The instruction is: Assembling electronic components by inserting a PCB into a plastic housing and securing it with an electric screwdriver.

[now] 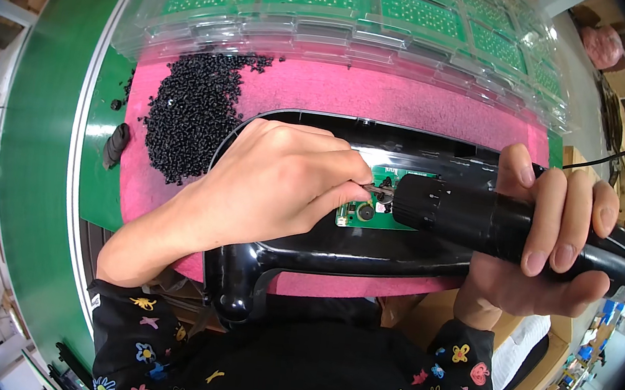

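My right hand (555, 230) is wrapped around a black electric screwdriver (453, 215), which lies nearly level with its collar end pointing left. At that end, the thumb and forefinger of my left hand (283, 180) pinch the thin metal screwdriver bit (379, 191). A few tiny black pieces cling around the bit. Right below it a green circuit board (371, 220) sits inside a glossy black plastic housing (391, 252). The screwdriver covers the board's right part, and my left fingers hide some of its left edge.
A heap of tiny black screws (191, 112) is spread on the pink mat (324, 88) at the left. Clear plastic trays (308, 33) with green circuit boards are stacked at the back. A small dark object (115, 146) lies left of the mat. A black cable (614, 156) runs at the right.
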Available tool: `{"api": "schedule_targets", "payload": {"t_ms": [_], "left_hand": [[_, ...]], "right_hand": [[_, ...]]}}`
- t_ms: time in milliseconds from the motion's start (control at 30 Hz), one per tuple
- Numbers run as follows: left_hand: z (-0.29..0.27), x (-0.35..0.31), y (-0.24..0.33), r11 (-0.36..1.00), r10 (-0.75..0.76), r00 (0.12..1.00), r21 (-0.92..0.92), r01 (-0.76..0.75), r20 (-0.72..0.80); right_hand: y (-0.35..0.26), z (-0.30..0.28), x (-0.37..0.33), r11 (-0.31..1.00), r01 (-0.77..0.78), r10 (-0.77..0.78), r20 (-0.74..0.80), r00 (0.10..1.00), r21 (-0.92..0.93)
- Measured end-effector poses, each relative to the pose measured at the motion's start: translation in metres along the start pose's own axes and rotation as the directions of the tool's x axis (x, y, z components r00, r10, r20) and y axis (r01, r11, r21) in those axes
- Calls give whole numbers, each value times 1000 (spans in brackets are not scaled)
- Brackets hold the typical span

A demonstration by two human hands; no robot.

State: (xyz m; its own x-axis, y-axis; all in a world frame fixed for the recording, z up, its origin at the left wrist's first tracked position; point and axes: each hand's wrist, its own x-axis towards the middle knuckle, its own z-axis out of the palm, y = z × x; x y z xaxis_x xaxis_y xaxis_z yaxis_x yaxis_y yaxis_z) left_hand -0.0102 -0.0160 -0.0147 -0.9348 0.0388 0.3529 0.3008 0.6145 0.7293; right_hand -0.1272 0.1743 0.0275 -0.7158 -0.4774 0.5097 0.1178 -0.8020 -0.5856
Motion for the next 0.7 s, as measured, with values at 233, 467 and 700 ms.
{"api": "schedule_targets", "payload": {"t_ms": [233, 467, 700], "left_hand": [[-2, 2, 4, 993, 35, 999, 113, -31, -29], [0, 0, 1, 962, 42, 996, 273, -20, -79], [-2, 2, 7, 981, 70, 990, 188, -46, -121]], "right_hand": [[-10, -8, 3, 995, -90, 90, -2, 996, -49], [-3, -5, 0, 984, -133, 130, -28, 991, -123], [1, -9, -2, 980, -136, 136, -14, 991, -148]]}}
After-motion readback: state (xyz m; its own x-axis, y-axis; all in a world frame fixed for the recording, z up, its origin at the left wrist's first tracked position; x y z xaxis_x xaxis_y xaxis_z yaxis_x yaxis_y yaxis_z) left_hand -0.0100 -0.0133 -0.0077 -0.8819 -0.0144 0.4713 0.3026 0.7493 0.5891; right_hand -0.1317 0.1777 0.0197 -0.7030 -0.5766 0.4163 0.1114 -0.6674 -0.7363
